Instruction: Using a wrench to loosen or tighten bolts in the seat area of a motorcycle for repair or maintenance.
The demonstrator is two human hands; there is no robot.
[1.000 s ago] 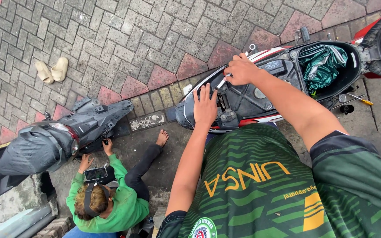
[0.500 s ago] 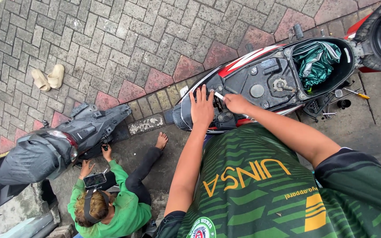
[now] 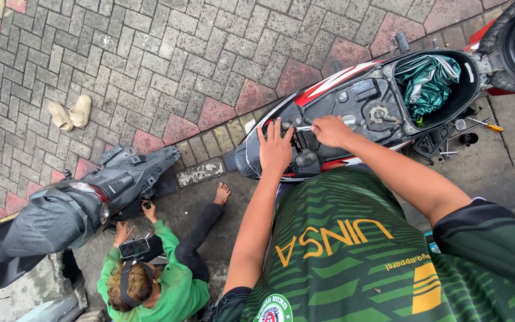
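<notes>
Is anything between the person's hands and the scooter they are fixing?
Nothing visible. The left hand lies flat on the scooter, and the right hand grips a thin silver tool on it.

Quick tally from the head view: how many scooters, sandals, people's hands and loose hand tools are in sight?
Scooters: 2, red one, grey one
Sandals: 2
Hands: 4, left hand, right hand, the seated person's two
Loose tools: 1, yellow-handled screwdriver
Total: 9
</notes>
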